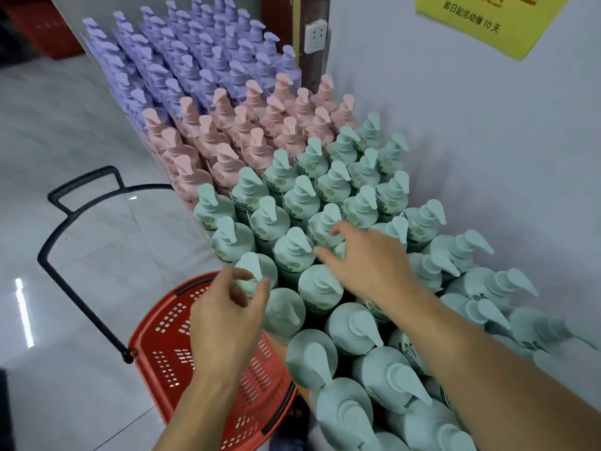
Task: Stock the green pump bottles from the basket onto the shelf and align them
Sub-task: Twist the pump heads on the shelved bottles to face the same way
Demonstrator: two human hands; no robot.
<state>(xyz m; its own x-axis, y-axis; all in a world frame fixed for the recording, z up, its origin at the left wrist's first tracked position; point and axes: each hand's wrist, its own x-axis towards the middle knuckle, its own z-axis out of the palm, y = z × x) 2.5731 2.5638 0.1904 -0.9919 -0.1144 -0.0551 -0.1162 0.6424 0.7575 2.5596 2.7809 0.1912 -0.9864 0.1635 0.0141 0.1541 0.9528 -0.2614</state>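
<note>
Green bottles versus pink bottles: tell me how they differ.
The green bottles stand nearest the camera, under both hands; the pink bottles stand farther back, untouched. The green block reaches the white wall; the pink block meets a brown post. Both share the same pump-top shape and upright packing.

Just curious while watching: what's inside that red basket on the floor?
The visible part of the red basket shows only its perforated bottom, no bottles. The left hand and forearm cover the middle, and the green pump bottles hide its right edge, so those parts stay unknown.
</note>
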